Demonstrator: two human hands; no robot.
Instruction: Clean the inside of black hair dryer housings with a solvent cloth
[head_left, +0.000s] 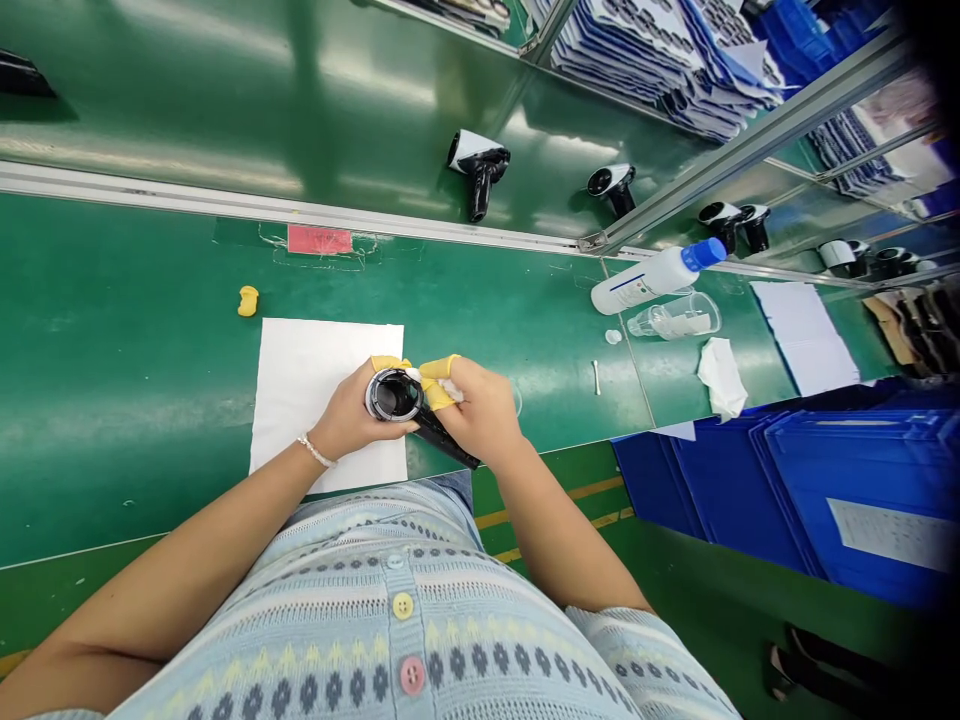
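My left hand wraps round the barrel of a black hair dryer, whose open round end faces up toward me. Its black handle points down to the right, partly under my right hand. With yellow finger cots on its thumb and forefinger, my right hand pinches a small white cotton swab, its tip against the dryer's rim. The swab's stick is mostly hidden by the fingers. A yellow cot also covers a fingertip of my left hand. Beneath lies a white sheet on the green table.
A loose yellow finger cot lies at left. To the right are a cotton swab, a white bottle with blue cap, a clear cup and a crumpled tissue. Hair dryers stand behind the rail; blue crates stand right.
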